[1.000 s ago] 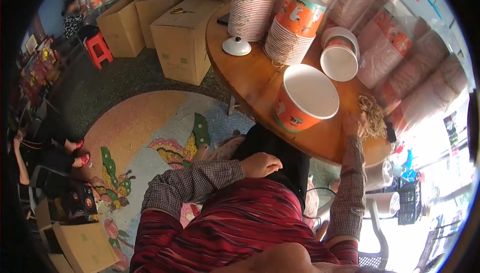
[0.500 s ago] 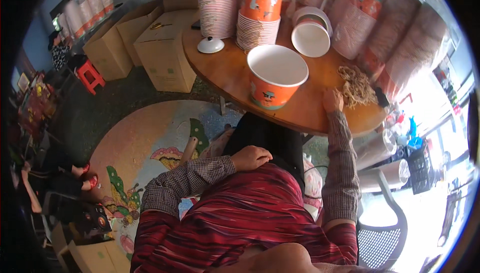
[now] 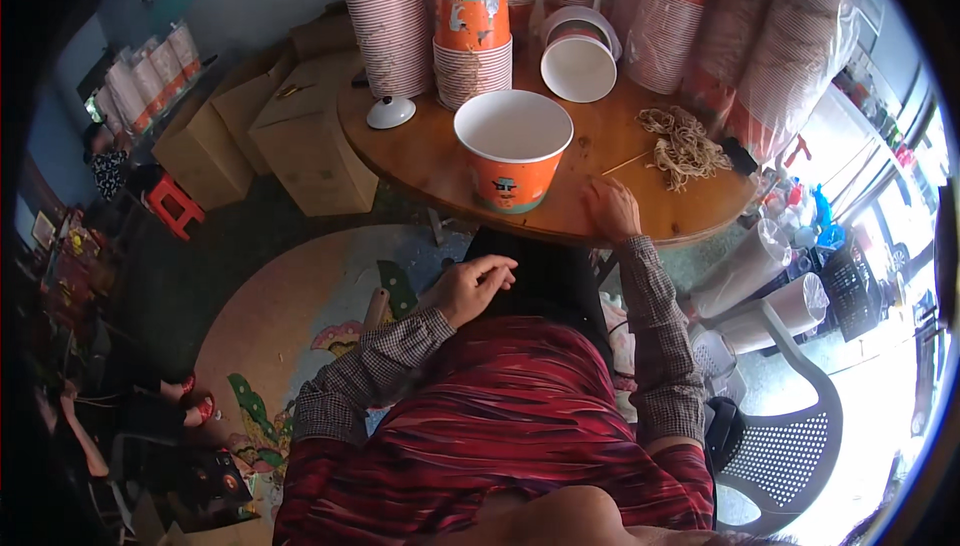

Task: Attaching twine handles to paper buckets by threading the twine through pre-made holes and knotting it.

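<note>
Hands, bare: two. Right hand (image 3: 612, 209): on the near edge of one round brown wooden table (image 3: 405, 168), fingers bent toward the surface; whether they pinch anything cannot be told. Left hand (image 3: 474, 290): above the lap, loosely half-curled, nothing visible in it.

Tangled beige string (image 3: 685, 151): one heap, on the table, beyond and to the right of the right hand; one loose strand (image 3: 625, 163) runs from it toward that hand's fingertips.

Large orange paper tub with white interior (image 3: 513, 153): one, upright, just left of the right hand; its bare white inner wall shows.

White-mouthed paper tub on its side (image 3: 578, 71): one, farther beyond the right hand, a second white rim behind it.

Orange tub with teal band, mouth down (image 3: 473, 18): one, topping a short stack of white-rimmed tubs (image 3: 472, 73), beyond the upright tub.

Tall leaning stack of white-rimmed tubs (image 3: 385, 31): one, left of the short one.

White domed lid with black knob (image 3: 390, 113): one, well left of the right hand.

Clear plastic bags (image 3: 665, 36): several, exact count unclear, holding nested tubs, behind the string.
</note>
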The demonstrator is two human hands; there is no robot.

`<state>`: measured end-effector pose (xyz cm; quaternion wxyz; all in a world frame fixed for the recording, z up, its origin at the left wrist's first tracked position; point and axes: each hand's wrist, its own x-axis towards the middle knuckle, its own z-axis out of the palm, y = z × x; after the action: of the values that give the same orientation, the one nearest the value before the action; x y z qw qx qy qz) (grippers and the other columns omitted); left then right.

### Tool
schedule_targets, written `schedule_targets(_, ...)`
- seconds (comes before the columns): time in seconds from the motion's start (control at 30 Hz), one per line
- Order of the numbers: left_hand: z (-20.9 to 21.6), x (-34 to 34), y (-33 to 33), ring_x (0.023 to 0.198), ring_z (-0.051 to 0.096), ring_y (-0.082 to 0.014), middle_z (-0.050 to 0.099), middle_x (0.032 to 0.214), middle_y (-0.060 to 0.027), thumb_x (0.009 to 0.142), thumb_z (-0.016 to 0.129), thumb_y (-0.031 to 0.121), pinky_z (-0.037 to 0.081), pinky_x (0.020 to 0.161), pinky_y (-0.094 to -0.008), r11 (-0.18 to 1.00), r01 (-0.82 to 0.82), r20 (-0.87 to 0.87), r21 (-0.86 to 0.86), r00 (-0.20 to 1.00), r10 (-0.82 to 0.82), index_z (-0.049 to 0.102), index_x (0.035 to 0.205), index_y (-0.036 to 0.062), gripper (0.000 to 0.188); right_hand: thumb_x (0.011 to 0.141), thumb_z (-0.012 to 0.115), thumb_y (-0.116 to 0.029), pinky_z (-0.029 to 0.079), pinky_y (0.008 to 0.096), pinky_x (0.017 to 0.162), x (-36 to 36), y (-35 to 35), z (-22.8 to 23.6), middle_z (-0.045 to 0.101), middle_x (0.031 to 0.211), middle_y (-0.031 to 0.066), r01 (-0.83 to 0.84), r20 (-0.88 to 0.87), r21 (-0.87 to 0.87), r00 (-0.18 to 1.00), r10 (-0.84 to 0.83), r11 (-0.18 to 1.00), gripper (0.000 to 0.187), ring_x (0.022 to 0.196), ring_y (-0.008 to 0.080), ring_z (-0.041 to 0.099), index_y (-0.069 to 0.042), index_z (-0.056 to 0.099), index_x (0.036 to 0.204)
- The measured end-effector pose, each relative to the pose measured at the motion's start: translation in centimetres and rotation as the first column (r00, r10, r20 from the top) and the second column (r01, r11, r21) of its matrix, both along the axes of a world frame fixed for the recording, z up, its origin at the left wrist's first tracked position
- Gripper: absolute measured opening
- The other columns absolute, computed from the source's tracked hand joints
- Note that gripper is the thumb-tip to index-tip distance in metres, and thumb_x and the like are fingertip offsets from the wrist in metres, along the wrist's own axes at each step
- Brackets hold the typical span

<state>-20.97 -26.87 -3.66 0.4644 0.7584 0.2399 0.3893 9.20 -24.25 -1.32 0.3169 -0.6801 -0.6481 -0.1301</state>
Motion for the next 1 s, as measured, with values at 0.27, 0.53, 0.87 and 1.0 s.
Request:
schedule_targets(0.27, 2.6, -1.7, 5.2, 0.068, 0.059, -0.0098, 0.062, 0.088, -0.0068, 0.097, 0.049, 0.015, 0.051, 0.066, -0.0225, 0.96, -0.197, 0.374, -0.196, 0.891, 0.259, 0.057, 0.112, -0.002, 0.024, 0.083, 0.06, -0.023, 0.049, 0.0414, 0.072, -2.2, -0.2, 0.8, 0.063, 0.087, 0.0166, -0.169, -0.194, 0.051, 0.965, 0.176, 0.984, 0.021, 0.081, 0.0335, 0.061, -0.003, 0.065, 0.082)
schedule_targets(0.53, 6.7, 0.0, 21.7, 0.097, 0.059, -0.0138, 0.061, 0.11, -0.0069, 0.096, 0.052, 0.029, 0.048, 0.08, -0.0271, 0.889, -0.458, 0.401, -0.03, 0.809, 0.43, 0.055, 0.12, 0.0037, 0.035, 0.088, 0.059, -0.016, 0.051, 0.0288, 0.069, 1.7, 9.3, 3.2, 0.068, 0.087, 0.009, -0.193, -0.797, 0.177, 0.547, 0.255, 0.965, 0.024, 0.078, 0.0168, 0.064, 0.002, 0.065, 0.104)
schedule_targets(0.87, 9.1, 3.5, 37.8, 0.116, 0.05, -0.0194, 0.051, 0.128, -0.0078, 0.093, 0.054, 0.036, 0.041, 0.094, -0.0327, 0.858, -0.436, 0.409, -0.272, 0.754, 0.513, 0.048, 0.129, 0.005, 0.048, 0.088, 0.059, -0.013, 0.051, 0.0248, 0.069, -0.2, 23.1, 4.2, 0.066, 0.092, 0.0092, -0.393, -0.874, 0.11, 0.398, 0.277, 0.913, 0.032, 0.082, 0.0126, 0.063, 0.004, 0.056, 0.116)
schedule_targets(1.0, 8.2, 5.7, 39.6, 0.126, 0.04, -0.0209, 0.045, 0.135, -0.0083, 0.094, 0.052, 0.035, 0.032, 0.103, -0.0366, 0.843, -0.394, 0.528, -0.366, 0.658, 0.537, 0.047, 0.13, 0.004, 0.048, 0.09, 0.06, -0.018, 0.05, 0.0275, 0.079, -1.6, 28.5, 3.5, 0.061, 0.104, 0.0077, -0.319, -0.861, 0.25, 0.359, 0.36, 0.914, 0.039, 0.092, 0.0143, 0.058, 0.003, 0.051, 0.121)
